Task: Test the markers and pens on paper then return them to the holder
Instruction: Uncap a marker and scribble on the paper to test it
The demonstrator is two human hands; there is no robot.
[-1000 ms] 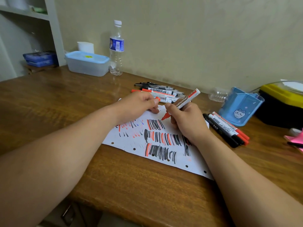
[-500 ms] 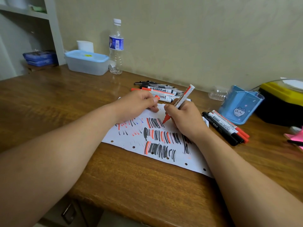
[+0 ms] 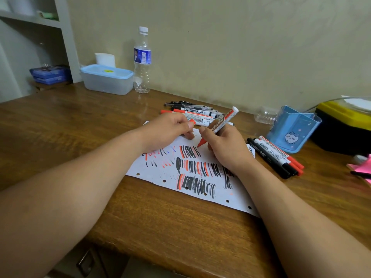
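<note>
A white punched paper (image 3: pixel 160 178) covered in red and black strokes lies on the wooden desk. My right hand (image 3: pixel 226 147) grips an uncapped red marker (image 3: pixel 221 122), its tip just above the paper's upper part. My left hand (image 3: pixel 170 130) rests on the paper's top edge and pinches the red cap (image 3: pixel 192 121). A pile of pens and markers (image 3: pixel 197 113) lies behind my hands. Three markers (image 3: pixel 275 157) lie to the right, beside the blue pen holder (image 3: pixel 291 131) with a cat picture.
At the back left stand a lidded plastic box (image 3: pixel 107 79) and a water bottle (image 3: pixel 142 61). A yellow and black case (image 3: pixel 345 125) sits at the far right, pink notes (image 3: pixel 361 169) below it. An empty bottle (image 3: pixel 265 116) lies by the wall. A shelf unit stands far left.
The red marker's tip has stayed over the paper's upper part, shifting slightly as my right hand tilts it. My left hand keeps holding the cap in place.
</note>
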